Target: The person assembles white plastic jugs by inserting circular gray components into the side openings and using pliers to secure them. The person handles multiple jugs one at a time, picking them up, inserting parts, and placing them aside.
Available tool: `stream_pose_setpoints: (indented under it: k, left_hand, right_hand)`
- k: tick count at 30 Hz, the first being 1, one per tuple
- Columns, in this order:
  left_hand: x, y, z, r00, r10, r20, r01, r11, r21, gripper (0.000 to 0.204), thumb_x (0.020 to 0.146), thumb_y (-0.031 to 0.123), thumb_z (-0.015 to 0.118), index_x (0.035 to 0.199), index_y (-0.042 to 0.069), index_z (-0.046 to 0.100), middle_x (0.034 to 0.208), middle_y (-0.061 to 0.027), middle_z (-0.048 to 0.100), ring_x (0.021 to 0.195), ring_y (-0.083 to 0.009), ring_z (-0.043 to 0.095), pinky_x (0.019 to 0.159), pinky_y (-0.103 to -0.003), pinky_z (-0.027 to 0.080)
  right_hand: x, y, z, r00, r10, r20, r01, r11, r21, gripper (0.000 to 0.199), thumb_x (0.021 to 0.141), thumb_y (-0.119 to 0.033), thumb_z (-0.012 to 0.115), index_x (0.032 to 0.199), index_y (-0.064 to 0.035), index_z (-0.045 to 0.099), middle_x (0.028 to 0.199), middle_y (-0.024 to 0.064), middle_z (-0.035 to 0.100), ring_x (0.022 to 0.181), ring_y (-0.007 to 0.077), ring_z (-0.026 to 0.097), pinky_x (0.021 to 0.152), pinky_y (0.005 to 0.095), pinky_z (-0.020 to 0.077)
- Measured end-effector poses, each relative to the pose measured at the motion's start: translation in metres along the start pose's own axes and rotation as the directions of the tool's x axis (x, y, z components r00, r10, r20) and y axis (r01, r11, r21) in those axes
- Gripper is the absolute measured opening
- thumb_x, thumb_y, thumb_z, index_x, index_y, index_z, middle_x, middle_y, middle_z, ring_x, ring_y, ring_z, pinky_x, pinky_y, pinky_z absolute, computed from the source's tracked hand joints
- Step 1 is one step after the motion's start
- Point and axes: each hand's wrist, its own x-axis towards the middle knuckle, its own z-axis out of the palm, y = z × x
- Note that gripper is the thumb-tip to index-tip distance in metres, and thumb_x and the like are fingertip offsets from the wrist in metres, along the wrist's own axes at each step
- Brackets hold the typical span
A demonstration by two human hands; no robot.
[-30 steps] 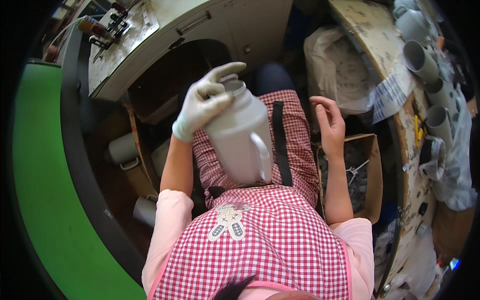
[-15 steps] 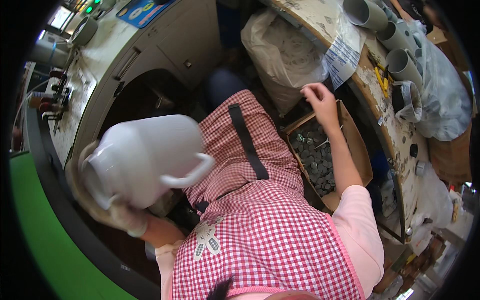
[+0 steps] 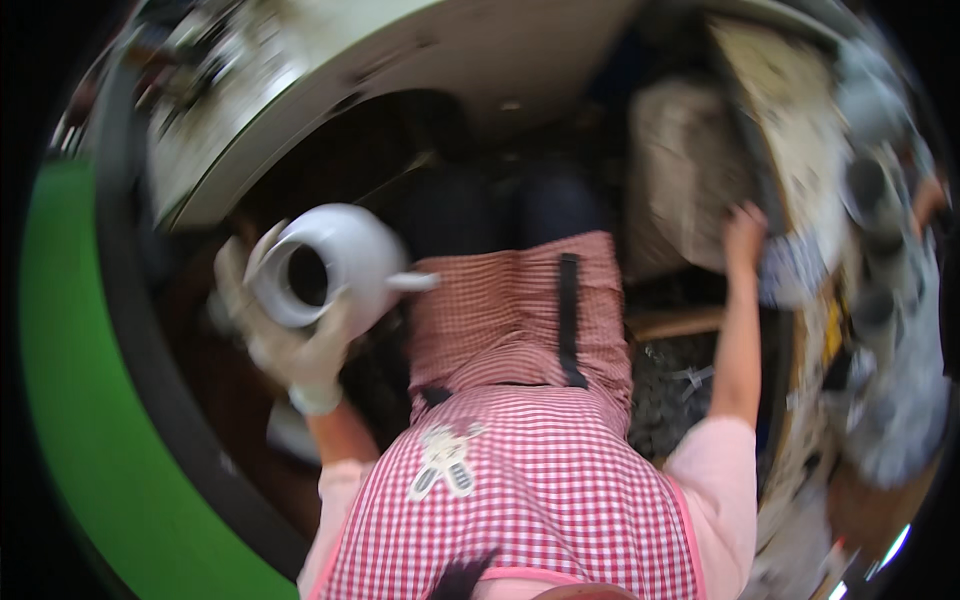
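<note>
My left hand (image 3: 285, 330), in a pale glove, grips a white plastic jug (image 3: 365, 255) near its neck. The jug's round open mouth faces up toward me, and its handle points right, over my lap. At the right, my bare right hand (image 3: 745, 232) reaches out beside a pale sack (image 3: 685, 170) and a sheet of printed paper (image 3: 792, 268) at the bench edge. Motion blurs its fingers, so whether they touch the sack or hold anything is unclear. Below that forearm lies a cardboard box (image 3: 675, 323) with many grey discs (image 3: 660, 395) in it.
A cluttered white counter (image 3: 225, 130) runs along the upper left, and a green surface (image 3: 70, 370) with a dark edge curves down the left. On the right workbench (image 3: 790, 110) stand several grey cylinders (image 3: 872, 190) beside clear plastic wrapping (image 3: 890, 440). Another person's hand (image 3: 928, 200) shows at the far right.
My view has swung, shifting the surroundings. The jug has turned so its mouth faces me more, still in my left hand. My right hand has moved from above the box to beside the sack and paper.
</note>
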Motion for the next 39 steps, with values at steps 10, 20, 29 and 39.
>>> stream_pose_setpoints:
  k: [10, 20, 29, 39]
  left_hand:
    - [-0.002, -0.009, 0.010, 0.962, 0.262, 0.072, -0.260, 0.965, -0.043, 0.122, 0.065, 0.023, 0.097, 0.163, 0.004, 0.027, 0.129, -0.0135, 0.069, 0.111, -0.0268, 0.070, 0.096, -0.041, 0.056]
    - [-0.021, -0.002, -0.002, 0.934, 0.349, 0.072, -0.344, 0.937, -0.066, 0.124, 0.064, 0.027, 0.098, 0.163, 0.002, 0.028, 0.127, -0.0112, 0.071, 0.115, -0.0296, 0.070, 0.101, -0.043, 0.053]
    - [-0.028, 0.014, -0.001, 0.900, 0.404, 0.164, -0.406, 0.913, -0.023, 0.116, 0.063, 0.030, 0.096, 0.155, -0.008, 0.036, 0.130, -0.0142, 0.070, 0.120, -0.0369, 0.067, 0.107, -0.049, 0.049]
    - [-0.028, 0.019, 0.005, 0.896, 0.402, 0.187, -0.405, 0.914, -0.025, 0.102, 0.064, 0.033, 0.096, 0.145, -0.007, 0.050, 0.130, -0.0146, 0.070, 0.121, -0.0364, 0.067, 0.110, -0.049, 0.048]
  right_hand:
    - [-0.014, -0.177, -0.162, 0.908, 0.064, 0.415, -0.420, 0.135, 0.898, 0.028, 0.109, -0.015, 0.056, 0.133, -0.0030, 0.065, 0.104, 0.0052, 0.072, 0.085, 0.0095, 0.068, 0.068, 0.0241, 0.0533]
    - [-0.009, -0.396, -0.263, 0.835, -0.547, -0.054, -0.111, -0.264, 0.958, 0.032, 0.101, -0.007, 0.066, 0.133, -0.0022, 0.065, 0.130, 0.0123, 0.069, 0.117, 0.0222, 0.069, 0.095, 0.0323, 0.0572]
    - [-0.028, -0.430, -0.289, 0.586, -0.808, -0.060, 0.537, 0.331, 0.776, 0.034, 0.074, 0.003, 0.073, 0.108, -0.0007, 0.067, 0.104, 0.0167, 0.068, 0.086, 0.0331, 0.073, 0.073, 0.0380, 0.0608]
    - [-0.009, -0.426, -0.276, 0.493, -0.865, -0.091, 0.717, 0.344, 0.607, 0.016, 0.075, -0.009, 0.076, 0.091, -0.0120, 0.078, 0.082, 0.0052, 0.073, 0.077, 0.0229, 0.075, 0.068, 0.0347, 0.0602]
